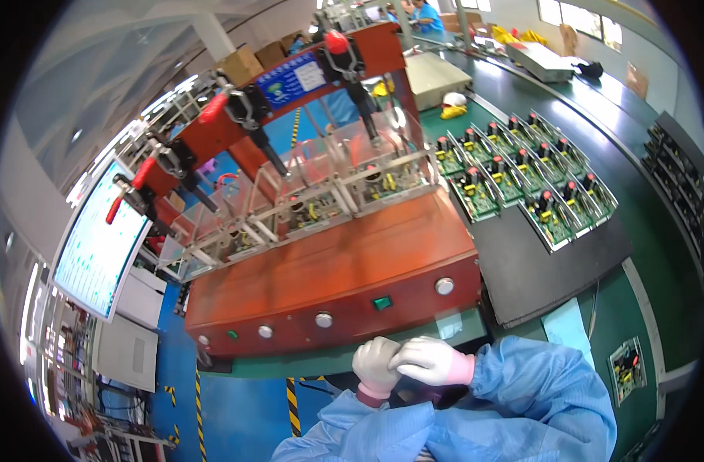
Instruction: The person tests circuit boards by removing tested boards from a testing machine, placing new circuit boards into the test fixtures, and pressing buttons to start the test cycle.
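At five o'clock from the red fixture [336, 271], curled left hand [377, 363] is touched by half-bent right hand [430, 361]; grip contents cannot be told.

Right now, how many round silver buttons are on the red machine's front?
4 along the red machine: first button far left, second button and third button between, fourth button far right.

No words or numbers can be read clearly here. A blue sign [279, 90] with a green-and-white emblem and a line of pale characters stands on the upper beam of the red fixture [329, 269] — a white label [311, 75] covers its right part — and the monitor [99, 239] at the left shows rows of text, too small and washed out to make out.
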`<state>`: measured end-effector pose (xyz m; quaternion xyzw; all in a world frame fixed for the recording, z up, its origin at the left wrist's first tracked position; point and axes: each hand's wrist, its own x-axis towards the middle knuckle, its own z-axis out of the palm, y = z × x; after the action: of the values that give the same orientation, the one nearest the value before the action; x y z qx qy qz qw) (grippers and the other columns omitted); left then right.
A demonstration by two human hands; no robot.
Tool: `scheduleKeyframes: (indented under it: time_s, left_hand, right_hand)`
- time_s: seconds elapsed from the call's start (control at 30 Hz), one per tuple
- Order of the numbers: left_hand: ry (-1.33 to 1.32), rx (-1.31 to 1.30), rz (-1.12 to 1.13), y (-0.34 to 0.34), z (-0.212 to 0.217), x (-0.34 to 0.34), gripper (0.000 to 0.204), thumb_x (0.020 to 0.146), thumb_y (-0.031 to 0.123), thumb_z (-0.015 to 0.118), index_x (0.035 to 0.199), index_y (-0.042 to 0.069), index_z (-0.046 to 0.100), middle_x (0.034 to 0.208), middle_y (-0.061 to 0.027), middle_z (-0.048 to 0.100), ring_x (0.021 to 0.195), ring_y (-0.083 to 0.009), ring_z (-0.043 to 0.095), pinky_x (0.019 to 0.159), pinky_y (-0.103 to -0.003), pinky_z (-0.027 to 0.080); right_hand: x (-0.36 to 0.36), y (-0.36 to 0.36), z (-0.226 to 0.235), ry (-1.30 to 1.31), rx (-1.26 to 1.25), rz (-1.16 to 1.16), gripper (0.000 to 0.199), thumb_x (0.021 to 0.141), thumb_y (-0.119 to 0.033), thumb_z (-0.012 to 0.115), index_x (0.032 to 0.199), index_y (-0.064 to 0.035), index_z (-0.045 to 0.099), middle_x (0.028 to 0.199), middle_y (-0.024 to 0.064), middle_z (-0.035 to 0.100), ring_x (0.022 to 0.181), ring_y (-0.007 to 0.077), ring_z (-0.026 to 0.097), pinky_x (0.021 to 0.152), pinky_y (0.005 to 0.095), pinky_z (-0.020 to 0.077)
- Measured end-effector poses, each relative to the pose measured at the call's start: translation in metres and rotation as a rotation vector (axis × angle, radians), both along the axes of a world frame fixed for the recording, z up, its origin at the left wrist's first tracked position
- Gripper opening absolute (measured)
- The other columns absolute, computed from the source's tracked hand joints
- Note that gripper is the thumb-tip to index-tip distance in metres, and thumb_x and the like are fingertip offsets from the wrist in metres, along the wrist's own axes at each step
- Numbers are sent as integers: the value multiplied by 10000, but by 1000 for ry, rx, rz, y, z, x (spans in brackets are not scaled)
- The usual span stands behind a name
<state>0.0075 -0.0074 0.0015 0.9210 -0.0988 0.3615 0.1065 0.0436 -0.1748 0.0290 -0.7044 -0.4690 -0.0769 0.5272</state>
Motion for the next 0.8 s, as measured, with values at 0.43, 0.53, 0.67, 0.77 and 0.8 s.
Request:
scheduleKeyframes:
  time_s: [0.43,0.53,0.67,0.77,0.8]
  left_hand:
    - [0,-38,-19,4,-6,-1,142,744,309,687,719,173,656,765,-9,616,656,-237,559,622,-349,448]
    - [13,-23,-12,5,-6,-2,146,747,314,682,727,171,661,772,-7,618,653,-238,555,622,-349,448]
    - [19,-10,8,1,-5,-1,146,752,319,674,733,175,665,781,-8,622,650,-239,552,619,-352,446]
    - [20,-7,1,2,-6,-5,145,755,324,668,737,180,668,788,-9,625,648,-240,551,616,-354,445]
    - [4,-4,1,1,-5,-4,144,757,325,665,739,182,669,790,-10,625,647,-240,550,615,-355,445]
  right_hand:
    - [0,0,-5,-29,-20,9,134,955,-127,654,1061,-80,719,994,70,705,868,264,652,826,341,524]
    - [1,2,-9,-56,-18,3,133,954,-129,653,1058,-80,719,988,78,701,869,267,651,829,342,524]
    - [-1,-2,-6,-39,-37,27,132,954,-128,651,1056,-76,718,991,86,697,871,271,649,833,343,523]
    - [-2,-1,-5,-13,-64,28,132,955,-126,650,1055,-72,717,995,92,694,873,273,647,836,345,522]
    - [-1,-1,-7,-28,-46,25,131,955,-126,649,1055,-70,715,998,93,693,874,275,647,837,345,522]
